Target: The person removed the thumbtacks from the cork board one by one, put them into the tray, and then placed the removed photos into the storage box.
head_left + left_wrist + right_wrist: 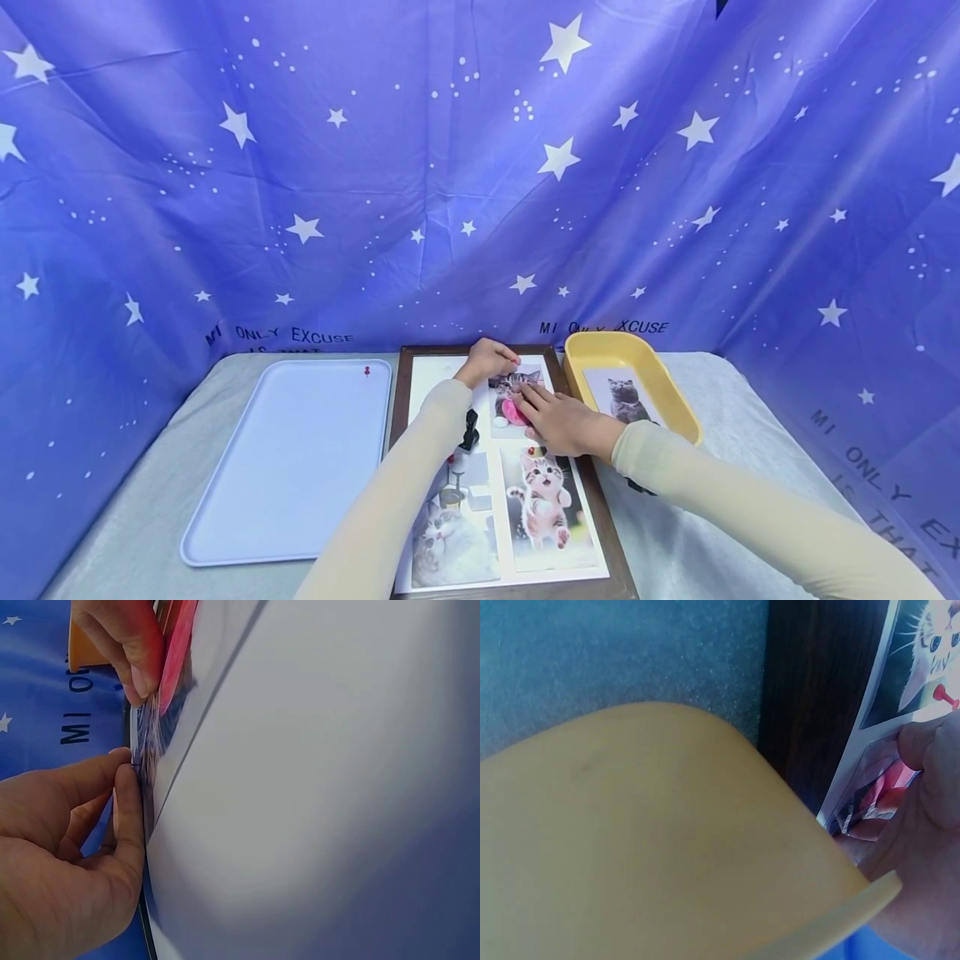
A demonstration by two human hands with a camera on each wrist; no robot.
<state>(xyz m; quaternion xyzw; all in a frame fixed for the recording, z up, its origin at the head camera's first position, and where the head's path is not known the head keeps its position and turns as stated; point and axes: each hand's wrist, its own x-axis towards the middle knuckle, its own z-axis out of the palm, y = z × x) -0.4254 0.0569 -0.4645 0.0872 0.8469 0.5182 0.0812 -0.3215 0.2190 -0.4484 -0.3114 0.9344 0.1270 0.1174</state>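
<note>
My left hand (489, 362) pinches a red push pin (516, 361) at the upper edge of a cat photo (504, 431). The photo lies at the upper right of a white board in a dark wooden frame (401, 396). In the left wrist view, thumb and fingertips of the left hand (75, 855) meet right at the photo's edge. My right hand (566, 423) lies flat over the photo, its extended fingers pressing on it and partly hiding the picture. Just below, a jumping kitten photo (543, 517) has a red pin at its top.
A white cat photo (453, 546) is on the board's lower left, beneath my left sleeve. To the left lies a pale blue tray (292, 467) bearing one red push pin (367, 372). A yellow bin (678, 408) at the right holds a grey cat photo (626, 400).
</note>
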